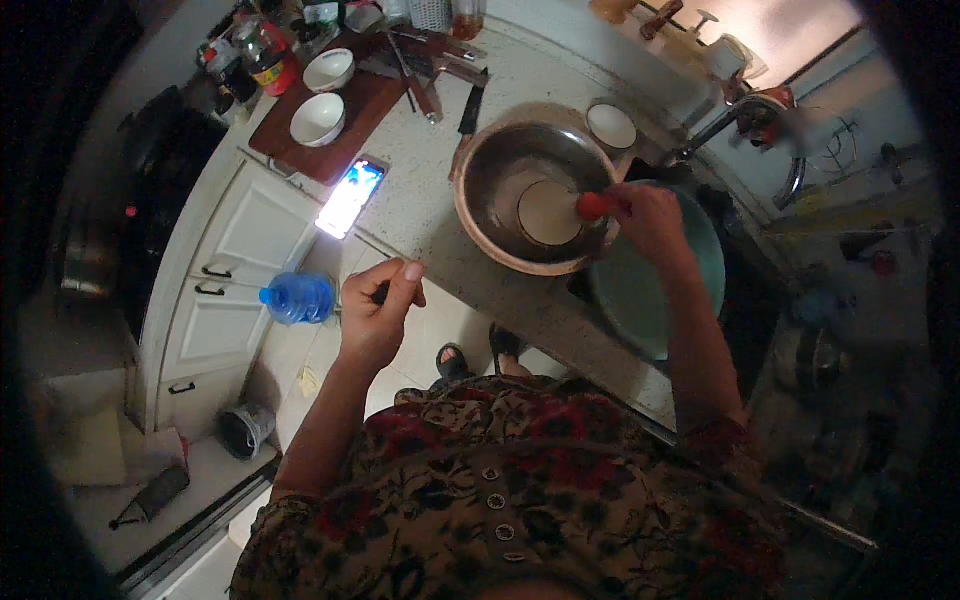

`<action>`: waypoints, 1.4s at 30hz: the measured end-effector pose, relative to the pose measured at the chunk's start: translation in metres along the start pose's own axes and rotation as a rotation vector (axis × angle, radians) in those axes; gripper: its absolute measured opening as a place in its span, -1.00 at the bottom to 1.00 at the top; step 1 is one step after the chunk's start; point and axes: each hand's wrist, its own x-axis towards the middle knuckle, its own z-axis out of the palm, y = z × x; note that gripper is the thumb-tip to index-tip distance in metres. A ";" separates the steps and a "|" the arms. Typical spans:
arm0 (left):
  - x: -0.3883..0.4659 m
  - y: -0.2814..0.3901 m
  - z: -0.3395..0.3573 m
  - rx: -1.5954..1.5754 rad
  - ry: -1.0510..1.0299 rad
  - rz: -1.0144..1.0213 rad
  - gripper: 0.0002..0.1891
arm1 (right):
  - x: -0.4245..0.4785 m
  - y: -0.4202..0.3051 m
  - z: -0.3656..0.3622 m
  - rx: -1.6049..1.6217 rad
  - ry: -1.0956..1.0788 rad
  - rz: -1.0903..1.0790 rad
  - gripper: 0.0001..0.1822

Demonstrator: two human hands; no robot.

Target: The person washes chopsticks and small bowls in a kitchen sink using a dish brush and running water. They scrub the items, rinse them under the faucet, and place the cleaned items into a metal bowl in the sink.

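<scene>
My right hand [651,219] grips a small rounded red object [592,206] over the right side of a steel bowl [487,180]. What the red object is cannot be made out. A pale substance [550,213] fills a round area at the bottom of the bowl; whether it is liquid or powder is unclear. Below my right forearm, a pale green basin [626,300] sits at the sink. My left hand [380,309] is held in front of the counter edge, fingers curled and thumb pressed to the forefinger, with nothing visible in it.
A lit phone [352,199] lies near a brown cutting board [289,144] bearing two white bowls [319,120]. A knife [472,109] lies behind the steel bowl, beside a small white dish [611,126]. The faucet [709,135] rises at right. A blue water jug [300,298] stands on the floor.
</scene>
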 end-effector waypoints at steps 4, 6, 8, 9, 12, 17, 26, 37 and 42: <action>0.001 0.001 0.004 -0.096 0.019 -0.113 -0.68 | -0.009 -0.017 -0.036 0.160 0.145 0.038 -0.75; 0.005 0.001 0.005 -0.051 0.021 -0.083 -0.69 | -0.018 -0.026 -0.065 0.210 0.222 0.104 -0.76; 0.006 0.009 0.012 -0.085 0.006 -0.128 -0.69 | -0.026 -0.017 -0.061 0.449 0.169 0.177 -0.76; 0.010 0.012 0.016 -0.108 -0.020 -0.142 -0.68 | -0.032 -0.011 -0.058 0.560 0.155 0.226 -0.77; 0.010 0.016 0.015 -0.022 -0.063 -0.149 -0.71 | -0.043 -0.009 -0.041 0.324 0.280 0.257 -0.77; 0.025 0.024 0.033 -0.009 -0.219 -0.179 -0.76 | -0.057 -0.011 -0.037 0.464 0.397 0.153 -0.74; 0.058 0.039 0.085 -0.024 -0.375 -0.171 -0.63 | -0.072 -0.087 -0.017 1.726 0.389 0.620 -0.72; 0.077 0.037 0.093 0.011 -0.144 -0.289 -0.58 | -0.058 -0.102 0.001 1.762 0.029 0.146 -0.69; 0.081 0.034 0.081 0.027 -0.135 -0.304 -0.58 | -0.011 -0.057 0.020 1.149 0.016 0.051 -0.61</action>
